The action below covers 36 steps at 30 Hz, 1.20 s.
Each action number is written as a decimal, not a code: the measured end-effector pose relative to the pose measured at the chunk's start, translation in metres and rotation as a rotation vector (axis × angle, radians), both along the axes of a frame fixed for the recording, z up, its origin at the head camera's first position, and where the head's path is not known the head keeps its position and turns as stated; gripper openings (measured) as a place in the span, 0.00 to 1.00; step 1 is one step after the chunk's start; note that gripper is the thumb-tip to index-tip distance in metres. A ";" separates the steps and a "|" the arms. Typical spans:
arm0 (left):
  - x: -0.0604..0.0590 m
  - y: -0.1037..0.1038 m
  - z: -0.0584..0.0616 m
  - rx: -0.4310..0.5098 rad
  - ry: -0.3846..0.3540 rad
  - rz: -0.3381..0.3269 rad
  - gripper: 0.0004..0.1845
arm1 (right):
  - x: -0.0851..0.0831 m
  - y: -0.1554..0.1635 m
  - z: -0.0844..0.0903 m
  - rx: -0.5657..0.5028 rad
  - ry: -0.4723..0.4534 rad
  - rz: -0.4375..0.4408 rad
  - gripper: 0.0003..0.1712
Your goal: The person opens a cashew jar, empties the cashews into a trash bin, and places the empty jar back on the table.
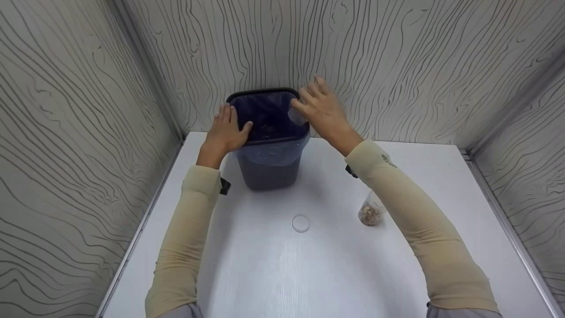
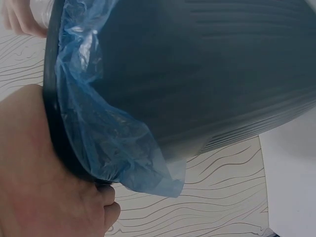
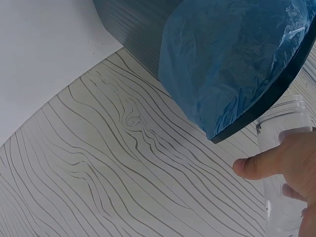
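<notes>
The clear plastic jar is in my right hand, thumb and fingers curled round its body, mouth tipped toward the dark grey bin lined with a blue plastic bag. Its long axis slants down over the bin's right rim, open end inward. My left hand grips the bin's left rim, thumb hooked inside. Nearer me than the bin, a round clear lid lies on the white table; right of it stands a second clear jar holding brownish pieces.
</notes>
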<state>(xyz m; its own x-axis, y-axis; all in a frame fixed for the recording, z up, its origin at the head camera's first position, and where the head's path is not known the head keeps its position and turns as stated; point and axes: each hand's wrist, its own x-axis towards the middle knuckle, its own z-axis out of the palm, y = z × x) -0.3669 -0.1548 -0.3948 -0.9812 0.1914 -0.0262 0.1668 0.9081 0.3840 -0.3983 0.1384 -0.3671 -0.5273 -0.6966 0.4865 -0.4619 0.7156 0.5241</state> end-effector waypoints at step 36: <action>-0.002 -0.001 -0.002 -0.011 0.007 -0.006 0.45 | 0.000 0.002 -0.003 0.106 0.076 0.013 0.23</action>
